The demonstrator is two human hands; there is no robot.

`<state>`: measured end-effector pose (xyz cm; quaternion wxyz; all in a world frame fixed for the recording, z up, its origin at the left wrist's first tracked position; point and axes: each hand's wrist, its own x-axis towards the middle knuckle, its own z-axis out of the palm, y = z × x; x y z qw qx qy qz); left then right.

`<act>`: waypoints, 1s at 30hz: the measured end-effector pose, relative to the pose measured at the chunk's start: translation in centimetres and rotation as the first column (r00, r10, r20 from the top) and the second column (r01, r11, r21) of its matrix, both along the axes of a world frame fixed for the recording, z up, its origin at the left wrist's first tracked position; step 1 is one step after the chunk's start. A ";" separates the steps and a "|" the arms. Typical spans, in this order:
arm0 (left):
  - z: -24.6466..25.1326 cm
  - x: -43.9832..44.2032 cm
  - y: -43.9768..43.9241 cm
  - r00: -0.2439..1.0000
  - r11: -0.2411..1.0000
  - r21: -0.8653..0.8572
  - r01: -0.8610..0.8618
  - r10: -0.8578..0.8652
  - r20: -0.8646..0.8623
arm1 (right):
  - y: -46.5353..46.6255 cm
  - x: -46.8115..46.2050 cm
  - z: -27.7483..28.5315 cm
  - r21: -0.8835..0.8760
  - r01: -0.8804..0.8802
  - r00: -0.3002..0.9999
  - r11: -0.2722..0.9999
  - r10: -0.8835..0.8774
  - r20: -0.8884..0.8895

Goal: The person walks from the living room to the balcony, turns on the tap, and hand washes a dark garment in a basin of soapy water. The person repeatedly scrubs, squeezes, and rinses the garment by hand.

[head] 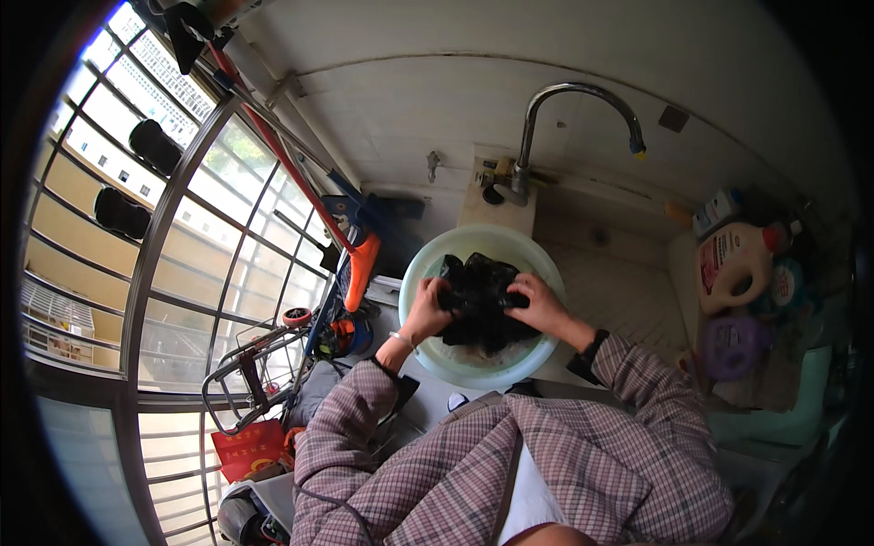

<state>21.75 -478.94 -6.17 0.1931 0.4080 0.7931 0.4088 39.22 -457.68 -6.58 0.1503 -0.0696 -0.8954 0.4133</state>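
Observation:
A bunched, wet-looking black cloth [481,310] lies in a pale green plastic basin [418,273]. My left hand [431,310] grips the cloth at its left side, fingers curled into the folds. On the right side my right hand [536,306] pinches another part of it between thumb and fingers. Some water with a little foam shows near the front of the basin, below the cloth. How deep the cloth sits in the water is hidden.
A chrome faucet [529,130] arches over a stone sink [614,293] beside the basin. Detergent jugs [727,263] and a purple bottle [730,347] line the right ledge. Leftward stand an orange-headed broom [362,269], a folding luggage cart [252,375] and a barred window [225,225].

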 end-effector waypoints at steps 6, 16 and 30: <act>0.0 2.4 -3.3 0.966 0.956 -0.142 0.257 -0.257 0.019 | -1.3 2.8 1.9 0.174 -0.254 0.966 0.951 0.240 0.101; -2.2 4.9 1.6 0.888 0.815 -0.542 0.204 -0.387 -0.247 | -3.3 -2.7 -2.6 0.416 -0.507 0.843 0.755 0.336 0.419; -5.9 -1.4 5.3 0.990 0.983 -0.155 -0.094 0.108 0.087 | -1.3 -7.8 -7.5 -0.122 0.472 0.815 0.873 -0.380 0.437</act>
